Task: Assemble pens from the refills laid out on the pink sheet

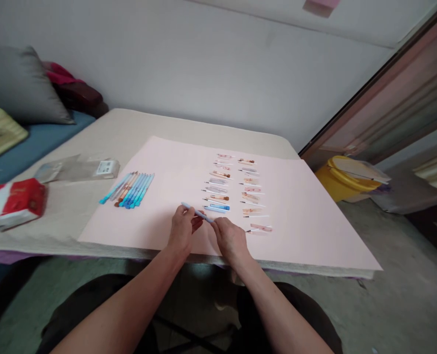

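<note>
Pinching a pale blue pen just below the frame's centre, the left hand and right hand each have their grip closed on it. Bunched pens lie at centre left.

Free passage lies between the pens and the left parts row, and from the right parts row to the right edge of the counter. The lane between rows is narrow. Obstructions toward the left edge: tissue pack, box. Beyond the far edge: wall.
</note>
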The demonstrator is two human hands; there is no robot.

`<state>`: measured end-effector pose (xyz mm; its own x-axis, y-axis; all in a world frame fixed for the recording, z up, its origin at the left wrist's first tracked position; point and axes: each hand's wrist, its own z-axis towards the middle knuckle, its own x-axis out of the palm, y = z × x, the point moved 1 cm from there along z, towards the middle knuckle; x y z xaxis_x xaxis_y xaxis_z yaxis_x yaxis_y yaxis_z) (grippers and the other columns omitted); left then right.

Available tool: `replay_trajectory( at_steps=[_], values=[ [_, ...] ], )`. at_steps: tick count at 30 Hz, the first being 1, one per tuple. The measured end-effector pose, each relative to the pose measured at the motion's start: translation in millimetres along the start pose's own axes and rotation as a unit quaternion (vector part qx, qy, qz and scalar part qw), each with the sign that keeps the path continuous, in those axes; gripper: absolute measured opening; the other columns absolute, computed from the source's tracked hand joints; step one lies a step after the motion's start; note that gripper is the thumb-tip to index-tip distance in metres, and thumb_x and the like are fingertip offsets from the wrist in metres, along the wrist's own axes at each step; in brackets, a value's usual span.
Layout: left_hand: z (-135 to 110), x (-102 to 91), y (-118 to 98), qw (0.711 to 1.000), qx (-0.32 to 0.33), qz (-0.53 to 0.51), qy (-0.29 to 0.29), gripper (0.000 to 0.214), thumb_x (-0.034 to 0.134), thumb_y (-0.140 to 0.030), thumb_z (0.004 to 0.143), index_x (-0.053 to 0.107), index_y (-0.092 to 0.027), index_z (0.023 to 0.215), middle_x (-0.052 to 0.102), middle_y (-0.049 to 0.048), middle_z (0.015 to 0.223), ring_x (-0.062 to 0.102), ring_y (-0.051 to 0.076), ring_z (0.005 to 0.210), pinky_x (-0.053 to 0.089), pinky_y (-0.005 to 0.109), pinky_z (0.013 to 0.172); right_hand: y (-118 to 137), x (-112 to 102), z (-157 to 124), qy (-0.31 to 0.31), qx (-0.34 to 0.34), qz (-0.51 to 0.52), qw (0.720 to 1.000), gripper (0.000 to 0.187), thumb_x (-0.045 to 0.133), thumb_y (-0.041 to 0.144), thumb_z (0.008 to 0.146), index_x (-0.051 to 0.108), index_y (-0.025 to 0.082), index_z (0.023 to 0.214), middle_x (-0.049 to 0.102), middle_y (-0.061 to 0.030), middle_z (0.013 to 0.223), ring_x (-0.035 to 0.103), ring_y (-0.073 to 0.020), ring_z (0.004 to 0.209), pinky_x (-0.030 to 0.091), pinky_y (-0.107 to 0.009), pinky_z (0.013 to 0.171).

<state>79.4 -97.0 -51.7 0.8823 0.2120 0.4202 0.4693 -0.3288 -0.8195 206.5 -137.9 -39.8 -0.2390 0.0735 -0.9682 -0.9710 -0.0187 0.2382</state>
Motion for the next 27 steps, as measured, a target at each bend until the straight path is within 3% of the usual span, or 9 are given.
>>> replay_trajectory(
  at_steps=[5,11,16,21,27],
  values=[
    [1.7,-1.0,-0.2,1.0,-0.004,-0.015,0.003,0.016,0.062,-0.028,0.074,0.053,-0.017,0.08,0.068,0.0077,0.079,0.064,0.015,0.066,0.049,0.028,0.064,1.5,-0.2,-2.3,-0.026,0.009,0.015,1.0,0.022,0.05,0.041,0.088,0.053,0.023,0.102,0.066,-0.0016,0.089,0.062,-0.0168,0.075,0.028,-0.024,0.053],
    [1.6,0.0,-2.2,0.997,-0.046,-0.066,0.02,0.008,0.058,-0.021,0.078,0.052,-0.017,0.081,0.068,0.0078,0.08,0.064,0.015,0.07,0.049,0.025,0.064,2.7,1.0,-3.6,-0.022,0.003,-0.027,0.999,0.017,0.044,0.037,0.091,0.056,0.025,0.092,0.065,-0.0011,0.087,0.06,-0.0149,0.068,0.023,-0.025,0.051],
    [1.5,-0.9,-3.6,0.996,-0.051,-0.077,0.011,0.02,0.067,-0.029,0.072,0.053,-0.017,0.079,0.065,0.0054,0.078,0.062,0.015,0.07,0.049,0.026,0.064,5.1,2.0,-3.5,-0.017,-0.004,-0.014,1.0,0.017,0.045,0.036,0.091,0.057,0.025,0.092,0.066,-0.0006,0.085,0.06,-0.015,0.067,0.025,-0.024,0.051],
    [4.4,-5.5,-5.4,0.998,-0.018,-0.048,-0.03,0.023,0.075,-0.026,0.063,0.057,-0.016,0.073,0.057,-0.002,0.071,0.054,0.007,0.063,0.044,0.02,0.062,7.8,5.0,-4.3,-0.018,-0.015,0.054,0.998,0.013,0.048,0.031,0.089,0.058,0.023,0.089,0.067,-0.0015,0.083,0.061,-0.0158,0.073,0.031,-0.023,0.057],
    [2.7,-2.8,-11.3,0.998,0.006,-0.067,-0.01,0.021,0.069,-0.012,0.065,0.059,-0.014,0.083,0.064,0.005,0.079,0.06,0.014,0.075,0.048,0.028,0.072,3.7,6.1,-3.8,-0.012,0.006,0.166,0.986,0.019,0.045,0.031,0.089,0.059,0.022,0.079,0.064,0.0003,0.068,0.057,-0.014,0.061,0.033,-0.021,0.055]
  ],
)
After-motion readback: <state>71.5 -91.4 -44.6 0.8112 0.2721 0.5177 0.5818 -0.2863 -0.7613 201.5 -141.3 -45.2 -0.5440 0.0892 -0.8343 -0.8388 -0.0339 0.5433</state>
